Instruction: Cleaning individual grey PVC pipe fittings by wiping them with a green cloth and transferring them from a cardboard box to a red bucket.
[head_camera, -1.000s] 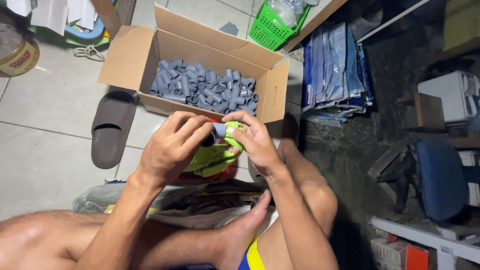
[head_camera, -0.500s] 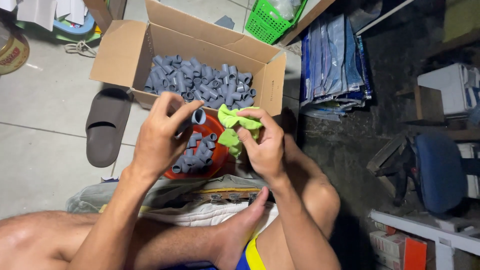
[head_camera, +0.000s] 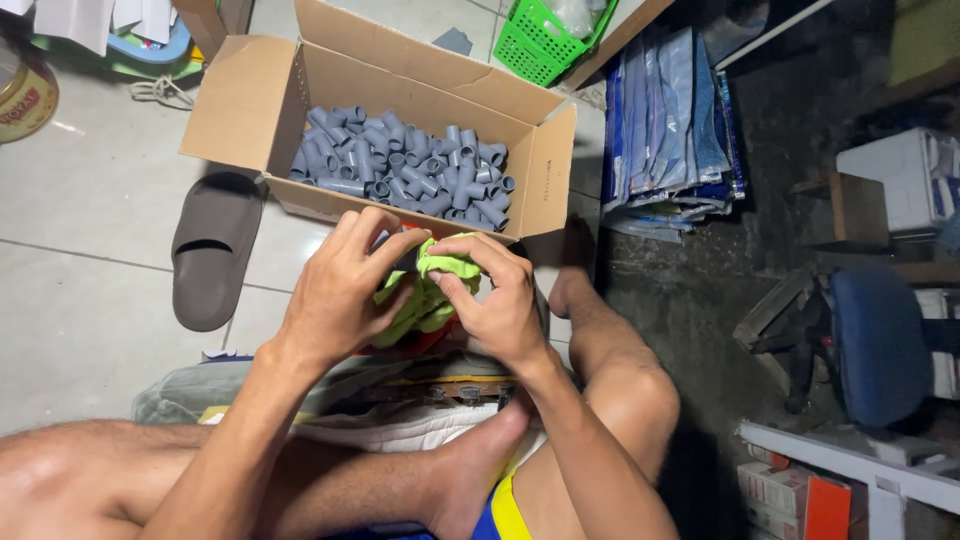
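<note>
My left hand pinches a grey pipe fitting, almost hidden between my fingers and the cloth. My right hand grips a lime-green cloth pressed against that fitting. Both hands meet over an orange bowl, which they mostly hide. Just beyond them stands an open cardboard box holding several grey pipe fittings.
A brown slipper lies on the tiled floor at left. A green basket sits behind the box, and stacked blue packets lie to the right. A blue chair and boxes stand at far right. My crossed legs fill the foreground.
Half a second ago my hands were apart, the fitting raised in the left and the cloth in the right. They have come together again, and the cloth now covers the fitting.
</note>
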